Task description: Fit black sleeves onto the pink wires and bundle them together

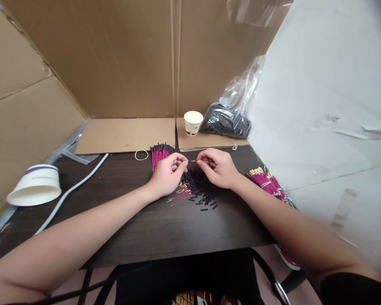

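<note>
My left hand is closed in a pinch, with the dark end of a small black sleeve just showing at its fingertips. Opposite it, my right hand pinches a magenta wire whose gold tip points at the sleeve; whether the two touch I cannot tell. Below both hands spreads a pile of short black sleeves. Loose magenta wires with gold ends lie at its left side. Behind my left hand is a bundle of magenta wires with black ends, partly covered by the hand.
A bundle of gold-tipped magenta wires lies by my right forearm. At the back stand a paper cup and a clear bag of black pieces. On the left are a tipped paper cup, a white cable and a white ring.
</note>
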Demonstrator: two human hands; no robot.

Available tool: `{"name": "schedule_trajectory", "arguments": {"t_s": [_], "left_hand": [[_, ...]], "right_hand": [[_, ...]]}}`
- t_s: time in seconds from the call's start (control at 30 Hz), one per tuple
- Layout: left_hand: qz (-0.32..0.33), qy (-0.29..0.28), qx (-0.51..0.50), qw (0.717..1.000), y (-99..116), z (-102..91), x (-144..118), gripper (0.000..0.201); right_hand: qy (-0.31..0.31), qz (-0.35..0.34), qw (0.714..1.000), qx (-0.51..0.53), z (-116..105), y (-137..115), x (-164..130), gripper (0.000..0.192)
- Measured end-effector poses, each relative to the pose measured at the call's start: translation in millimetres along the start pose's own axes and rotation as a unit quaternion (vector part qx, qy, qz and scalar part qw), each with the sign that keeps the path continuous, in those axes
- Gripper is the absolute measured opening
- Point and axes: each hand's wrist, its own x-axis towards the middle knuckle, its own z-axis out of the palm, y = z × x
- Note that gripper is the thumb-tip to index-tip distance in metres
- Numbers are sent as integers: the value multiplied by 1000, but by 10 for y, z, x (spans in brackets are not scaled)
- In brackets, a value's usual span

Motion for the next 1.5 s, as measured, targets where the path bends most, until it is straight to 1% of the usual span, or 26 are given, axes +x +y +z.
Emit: {"name": "schedule_trajectory", "arguments": {"t_s": [0.33, 0.87, 1.37, 1.5], "left_hand": [[5, 3, -3, 1000, -35, -5, 0, 21], [8, 1, -1, 1000, -10, 4, -4, 18], [-8, -9, -4, 1000, 19, 4, 1, 19], [-22, -4, -15, 1000, 33, 3, -1, 20]], "right_hand": [[0, -1, 1000, -3, 24, -8, -10, 9], [-6, 0, 1000, 10, 51, -19, -22, 8], [-19, 0, 1000, 14, 74, -22, -37, 7], [-13, 5, 1000, 12, 71, -26, -26, 7]]}}
